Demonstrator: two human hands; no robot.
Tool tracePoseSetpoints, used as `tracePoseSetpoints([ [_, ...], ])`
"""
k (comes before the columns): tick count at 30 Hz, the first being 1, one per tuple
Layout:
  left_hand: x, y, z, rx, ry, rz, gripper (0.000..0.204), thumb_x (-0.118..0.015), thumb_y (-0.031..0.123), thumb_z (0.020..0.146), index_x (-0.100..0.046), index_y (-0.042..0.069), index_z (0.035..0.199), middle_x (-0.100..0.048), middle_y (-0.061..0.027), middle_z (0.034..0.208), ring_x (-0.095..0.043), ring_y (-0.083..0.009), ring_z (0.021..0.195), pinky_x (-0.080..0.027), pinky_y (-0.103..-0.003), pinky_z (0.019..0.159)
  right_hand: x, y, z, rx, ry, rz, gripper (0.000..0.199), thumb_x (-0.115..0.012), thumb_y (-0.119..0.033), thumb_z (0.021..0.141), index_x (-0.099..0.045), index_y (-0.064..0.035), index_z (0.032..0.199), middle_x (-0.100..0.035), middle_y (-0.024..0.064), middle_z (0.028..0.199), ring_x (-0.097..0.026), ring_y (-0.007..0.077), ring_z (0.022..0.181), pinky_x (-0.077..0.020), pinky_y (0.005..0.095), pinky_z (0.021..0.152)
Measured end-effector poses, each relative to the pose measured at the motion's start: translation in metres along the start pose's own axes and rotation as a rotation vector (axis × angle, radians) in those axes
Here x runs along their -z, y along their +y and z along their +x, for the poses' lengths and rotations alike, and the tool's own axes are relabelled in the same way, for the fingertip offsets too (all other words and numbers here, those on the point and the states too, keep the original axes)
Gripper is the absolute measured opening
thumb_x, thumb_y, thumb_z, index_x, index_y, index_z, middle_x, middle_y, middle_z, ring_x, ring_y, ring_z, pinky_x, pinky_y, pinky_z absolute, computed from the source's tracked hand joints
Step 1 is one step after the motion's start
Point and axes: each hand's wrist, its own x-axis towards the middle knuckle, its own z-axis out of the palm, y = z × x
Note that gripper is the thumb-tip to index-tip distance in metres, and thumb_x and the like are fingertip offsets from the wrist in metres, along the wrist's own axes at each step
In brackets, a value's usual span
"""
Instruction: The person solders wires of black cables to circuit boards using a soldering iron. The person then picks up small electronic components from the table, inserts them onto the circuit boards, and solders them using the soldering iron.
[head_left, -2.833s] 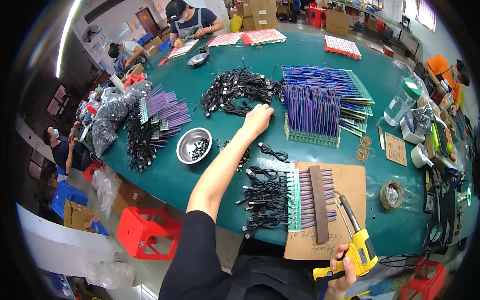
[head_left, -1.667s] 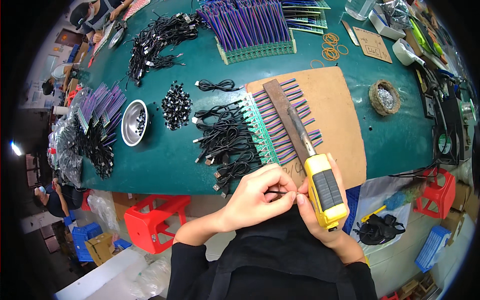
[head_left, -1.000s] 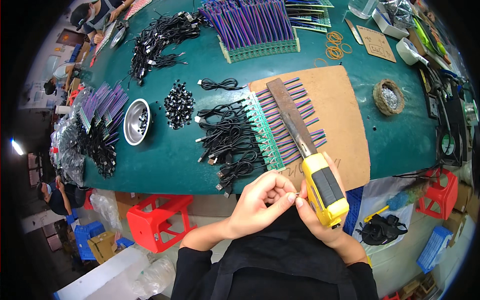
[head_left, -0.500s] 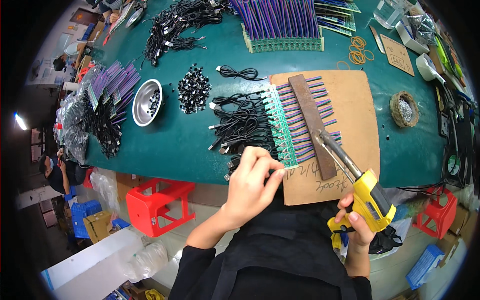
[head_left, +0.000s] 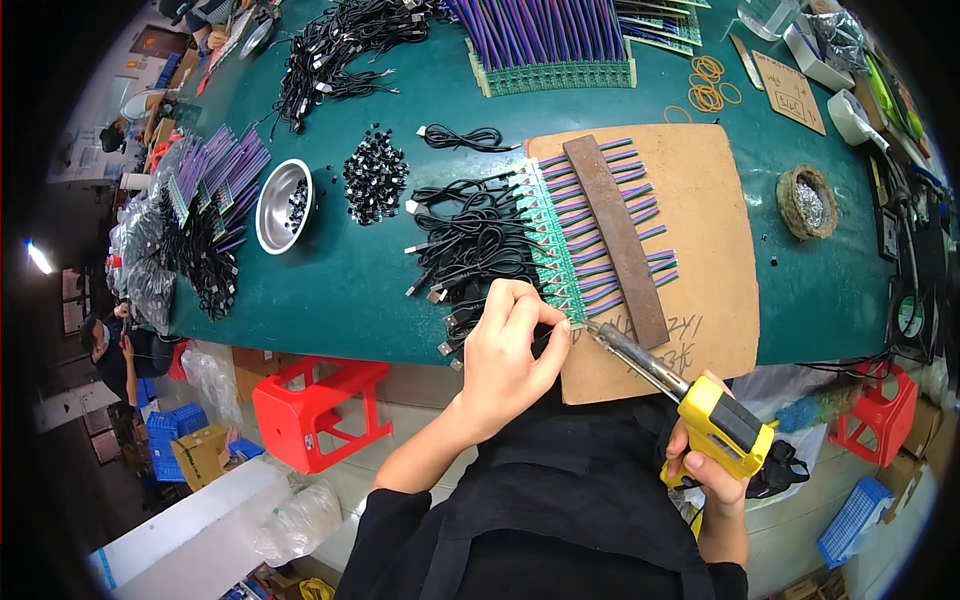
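Observation:
My right hand [head_left: 708, 478] grips a yellow soldering gun [head_left: 690, 398] at the table's near edge; its metal tip reaches the bottom end of a green circuit strip [head_left: 551, 255]. My left hand [head_left: 508, 350] pinches a black cable [head_left: 470, 310] at that same spot, fingers closed beside the tip. The strip lies on a brown board [head_left: 700, 220], with coloured ribbon wires [head_left: 610, 215] held down by a rusty metal bar [head_left: 615, 240]. Several black cables [head_left: 465, 235] fan out left of the strip.
A steel bowl [head_left: 282, 193] and a heap of small black parts [head_left: 374, 178] sit to the left. More cables [head_left: 340, 45] and wire strips [head_left: 550, 40] lie farther back. A solder-wool nest [head_left: 808, 202] is at the right. A red stool [head_left: 315, 410] stands below the table.
My left hand went from reaching far over the table to the near edge of the strip. The soldering gun came down to the strip's end, and my view moved closer.

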Motion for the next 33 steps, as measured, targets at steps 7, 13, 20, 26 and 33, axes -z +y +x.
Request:
tracePoseSetpoints([
  [7,0.000,0.001,0.002,-0.003,-0.016,0.029,0.011,-0.069,0.002,0.071,-0.059,0.003,0.076,-0.049,-0.0053,0.084,-0.042,-0.0100,0.055,-0.038,-0.024,0.048,-0.003,-0.005,0.002,-0.038,-0.027,0.042,0.069,-0.060,0.002,0.073,-0.030,0.0064,0.136,-0.060,0.0141,0.079,-0.057,0.0165,0.065,-0.0505,0.0258,0.055],
  [13,0.001,0.002,0.004,-0.010,-0.027,0.048,0.011,-0.068,0.004,0.070,-0.057,0.003,0.074,-0.049,-0.0050,0.084,-0.043,-0.0109,0.055,-0.039,-0.025,0.048,0.002,-0.005,0.001,-0.009,-0.052,-0.171,0.069,-0.061,0.003,0.073,-0.031,0.0083,0.135,-0.061,0.0138,0.077,-0.059,0.0155,0.063,-0.0515,0.0245,0.055],
  [20,0.001,0.000,0.003,-0.005,-0.028,0.041,0.011,-0.068,0.003,0.070,-0.057,0.003,0.074,-0.048,-0.0049,0.084,-0.044,-0.0109,0.055,-0.039,-0.025,0.048,-0.003,-0.004,0.001,0.036,-0.020,-0.034,0.070,-0.060,0.004,0.073,-0.030,0.0091,0.136,-0.061,0.0153,0.081,-0.060,0.0169,0.067,-0.0537,0.0266,0.057],
  [26,0.001,0.002,0.005,-0.002,-0.033,0.054,0.011,-0.067,0.003,0.070,-0.057,0.003,0.074,-0.048,-0.0050,0.084,-0.045,-0.0108,0.056,-0.040,-0.025,0.048,-0.009,-0.005,0.001,0.025,0.036,-0.057,0.080,-0.061,-0.006,0.070,-0.023,0.0042,0.140,-0.057,0.0154,0.078,-0.056,0.0197,0.057,-0.0484,0.0269,0.053],
  [33,0.003,0.009,0.005,0.000,-0.095,0.095,0.013,-0.067,0.006,0.072,-0.055,0.005,0.078,-0.048,-0.0076,0.090,-0.057,-0.0224,0.069,-0.046,-0.033,0.055,-0.004,-0.003,0.006,0.070,0.044,-0.002,0.082,-0.060,-0.008,0.073,-0.016,0.0047,0.141,-0.057,0.0161,0.082,-0.055,0.0184,0.056,-0.0488,0.0261,0.051],
])
